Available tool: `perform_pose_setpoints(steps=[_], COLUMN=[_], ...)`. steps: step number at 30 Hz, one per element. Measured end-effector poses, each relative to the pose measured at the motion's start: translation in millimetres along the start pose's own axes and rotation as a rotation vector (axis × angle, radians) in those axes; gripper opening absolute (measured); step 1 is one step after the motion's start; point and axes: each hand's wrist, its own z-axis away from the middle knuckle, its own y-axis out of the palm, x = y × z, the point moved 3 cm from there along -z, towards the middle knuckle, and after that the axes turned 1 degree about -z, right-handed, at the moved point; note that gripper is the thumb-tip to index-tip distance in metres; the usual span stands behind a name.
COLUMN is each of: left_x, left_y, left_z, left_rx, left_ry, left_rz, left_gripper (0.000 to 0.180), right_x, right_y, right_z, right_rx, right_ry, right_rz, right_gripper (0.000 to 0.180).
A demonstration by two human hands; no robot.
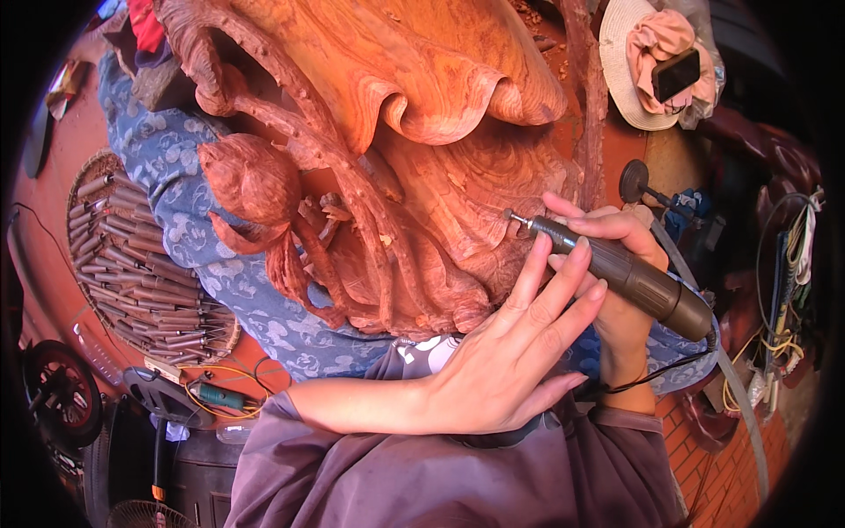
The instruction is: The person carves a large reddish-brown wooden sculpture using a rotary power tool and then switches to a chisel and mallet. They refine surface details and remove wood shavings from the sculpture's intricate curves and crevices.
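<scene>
A dark rotary carving tool (650, 283) lies in my right hand (620, 231), whose fingers are wrapped round its grip. Its small metal bit (518, 216) points left at the carved folds of a large reddish wood carving (458, 198). Whether the bit touches the wood, I cannot tell. My left hand (506, 352) reaches across from the left, fingers stretched out, with the fingertips resting against the tool near its front end. A carved bud (251, 180) and twisting stems stand out on the carving's left side.
A blue patterned cloth (255, 304) lies under the carving. At left stands a woven basket (231, 341) of several wooden-handled chisels (145, 268). A pale hat (620, 66) with a phone (676, 76) sits at upper right. The tool's black cord (647, 378) hangs by my right arm.
</scene>
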Motion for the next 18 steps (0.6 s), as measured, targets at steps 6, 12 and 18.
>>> perform_pose_setpoints(steps=[6, 12, 18], left_x=[-3.9, -10.0, -9.7], left_y=[-2.0, -2.2, -3.7], left_z=[-0.4, 11.9, 5.0], left_rx=[0.008, -0.019, -0.021], left_ry=[-0.010, -0.035, -0.025], left_rz=[-0.004, 0.015, 0.015], left_gripper=[0.084, 0.091, 0.090], right_x=[-4.8, 4.1, -2.4], right_y=[-1.4, 1.4, -1.3], right_z=[1.3, -1.2, 1.0], right_rx=[0.002, 0.125, 0.053], right_ry=[-0.072, -0.065, -0.081], right_rz=[0.008, 0.045, -0.009], right_gripper=[0.026, 0.026, 0.027])
